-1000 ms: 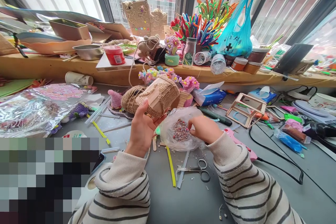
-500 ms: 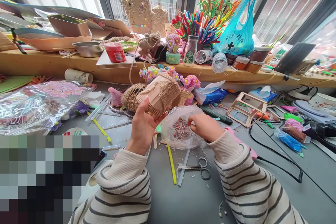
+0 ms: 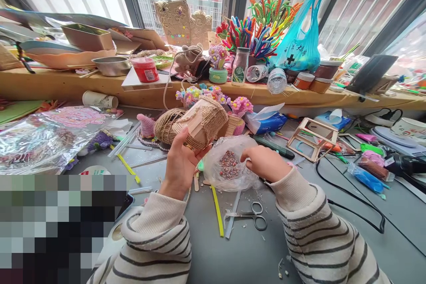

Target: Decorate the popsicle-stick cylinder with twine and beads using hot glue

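My left hand (image 3: pixel 182 164) is closed around the underside of a craft pot (image 3: pixel 204 120) made of pale wooden sticks and wrapped with twine. The pot lies tilted, with a ball of twine (image 3: pixel 168 126) just behind it. My right hand (image 3: pixel 266 162) hovers at the right edge of a crumpled clear plastic bag (image 3: pixel 216 177) that holds many small reddish and grey beads (image 3: pixel 230 164). Its fingers are curled into a pinch, and whatever is between them is too small to make out. Small scissors (image 3: pixel 251 216) lie on the table below the bag.
Glue sticks and a yellow strip (image 3: pixel 218 213) lie near the scissors. Crocheted flowers (image 3: pixel 241 105) and a tissue pack (image 3: pixel 266 120) stand behind the bag. On the right are a wooden frame (image 3: pixel 313 137) and a black cable (image 3: pixel 369 208). A cluttered ledge (image 3: pixel 213 91) runs along the back.
The view has shifted slightly. My right hand stays by the bead bag with its fingers still curled, and my left hand keeps hold of the pot in nearly the same place.
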Motion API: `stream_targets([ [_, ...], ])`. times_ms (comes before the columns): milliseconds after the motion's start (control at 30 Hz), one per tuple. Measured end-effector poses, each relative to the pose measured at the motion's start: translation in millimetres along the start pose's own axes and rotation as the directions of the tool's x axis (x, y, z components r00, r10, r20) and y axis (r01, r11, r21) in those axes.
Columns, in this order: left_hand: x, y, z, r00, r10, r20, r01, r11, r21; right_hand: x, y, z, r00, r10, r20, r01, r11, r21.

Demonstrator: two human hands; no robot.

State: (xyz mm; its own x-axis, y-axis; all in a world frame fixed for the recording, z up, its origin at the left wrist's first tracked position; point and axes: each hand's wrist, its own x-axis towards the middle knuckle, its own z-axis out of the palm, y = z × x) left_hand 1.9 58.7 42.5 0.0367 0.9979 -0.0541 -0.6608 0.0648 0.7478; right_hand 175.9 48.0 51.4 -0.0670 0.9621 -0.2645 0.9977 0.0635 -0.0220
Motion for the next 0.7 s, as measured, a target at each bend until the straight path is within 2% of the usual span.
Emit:
stream_targets([
  [300,2,-1,0,1.0,-0.003,-0.006,0.003,1.0,-0.014,-4,-2,1,0.996,-0.055,0.067,0.056,0.998,-0.013],
  [467,0,-1,0,1.0,-0.016,-0.02,0.016,1.0,-0.008,2,-5,7,0.985,-0.127,0.113,0.128,0.992,0.002],
  [700,1,-1,0,1.0,-0.014,-0.016,0.014,1.0,0.008,6,-3,10,0.992,-0.113,0.05,0.113,0.994,-0.003],
])
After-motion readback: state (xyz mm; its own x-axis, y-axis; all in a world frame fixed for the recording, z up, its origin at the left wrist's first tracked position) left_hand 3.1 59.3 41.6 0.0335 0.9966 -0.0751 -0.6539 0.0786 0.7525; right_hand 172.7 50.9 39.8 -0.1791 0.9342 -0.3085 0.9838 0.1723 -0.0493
